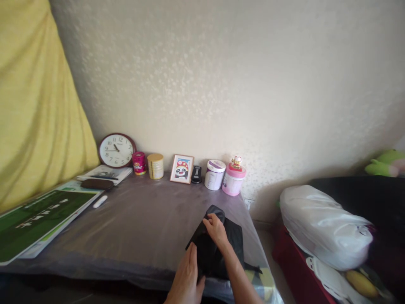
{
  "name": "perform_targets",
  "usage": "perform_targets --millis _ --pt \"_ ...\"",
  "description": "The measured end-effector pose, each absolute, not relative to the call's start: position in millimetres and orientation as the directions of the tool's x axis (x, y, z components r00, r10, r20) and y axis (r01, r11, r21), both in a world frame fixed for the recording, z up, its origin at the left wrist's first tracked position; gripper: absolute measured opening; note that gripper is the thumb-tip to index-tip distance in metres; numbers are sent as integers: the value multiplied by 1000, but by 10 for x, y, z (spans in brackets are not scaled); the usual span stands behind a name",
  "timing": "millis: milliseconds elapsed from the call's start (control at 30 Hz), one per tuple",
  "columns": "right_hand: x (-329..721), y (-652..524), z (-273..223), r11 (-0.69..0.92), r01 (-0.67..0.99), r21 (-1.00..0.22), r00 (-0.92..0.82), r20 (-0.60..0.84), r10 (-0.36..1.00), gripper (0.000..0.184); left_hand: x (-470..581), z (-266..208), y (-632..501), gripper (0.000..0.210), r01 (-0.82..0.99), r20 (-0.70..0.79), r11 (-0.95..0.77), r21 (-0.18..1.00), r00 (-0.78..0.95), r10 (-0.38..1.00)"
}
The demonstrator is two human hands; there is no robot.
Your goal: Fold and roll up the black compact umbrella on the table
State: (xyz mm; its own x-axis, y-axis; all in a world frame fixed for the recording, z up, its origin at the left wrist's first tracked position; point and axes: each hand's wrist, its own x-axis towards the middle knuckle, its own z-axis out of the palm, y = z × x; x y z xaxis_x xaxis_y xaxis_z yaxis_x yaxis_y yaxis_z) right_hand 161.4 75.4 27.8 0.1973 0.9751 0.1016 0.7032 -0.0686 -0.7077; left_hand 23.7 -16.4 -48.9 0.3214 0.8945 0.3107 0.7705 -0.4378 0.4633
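Observation:
A black, soft fabric item (pixel 232 236) with loose folds lies at the front right of the covered table, and I cannot tell its exact kind. From its right side a thin black strap or cord sticks out. My right hand (pixel 215 230) reaches over its upper part, fingers bent and closed on the fabric near the top. Lower down on the left edge, my left hand (pixel 190 268) grips the item with thumb and fingers around it. The palm sides of both hands are hidden.
Along the wall stand a clock (pixel 116 150), a pink tin (pixel 139 163), a yellow canister (pixel 155 166), a panda picture (pixel 182 169) and two tubs (pixel 215 175). Green boards (pixel 41 219) lie left. A white plastic bag (pixel 322 228) sits right, beyond the table (pixel 139 228).

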Motion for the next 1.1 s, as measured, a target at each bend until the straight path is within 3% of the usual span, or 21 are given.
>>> perform_targets --millis 100,200,333,500,667,900,1100 --pt "1590 718 305 -3 662 -749 87 73 994 23 182 -350 -217 61 784 434 -440 438 244 867" --pt "1578 688 301 82 624 -777 -5 101 995 22 184 -159 -243 54 750 436 -555 360 391 810" --pt "1583 616 317 180 632 -753 -81 167 983 25 253 -4 -208 74 699 227 -625 349 584 780" --pt "1586 426 400 374 657 -655 -232 296 927 27 327 68 -159 90 767 -10 -503 398 552 834" --pt "1662 391 353 549 640 -537 -360 422 832 28 373 114 -177 95 806 -79 -443 392 509 857" --pt "1838 762 193 470 766 -439 -323 370 871 26 388 111 -158 100 839 -143 -389 380 468 872" --pt "1981 1094 151 343 848 -404 -215 329 920 28 373 78 -162 100 804 -133 -328 495 444 886"
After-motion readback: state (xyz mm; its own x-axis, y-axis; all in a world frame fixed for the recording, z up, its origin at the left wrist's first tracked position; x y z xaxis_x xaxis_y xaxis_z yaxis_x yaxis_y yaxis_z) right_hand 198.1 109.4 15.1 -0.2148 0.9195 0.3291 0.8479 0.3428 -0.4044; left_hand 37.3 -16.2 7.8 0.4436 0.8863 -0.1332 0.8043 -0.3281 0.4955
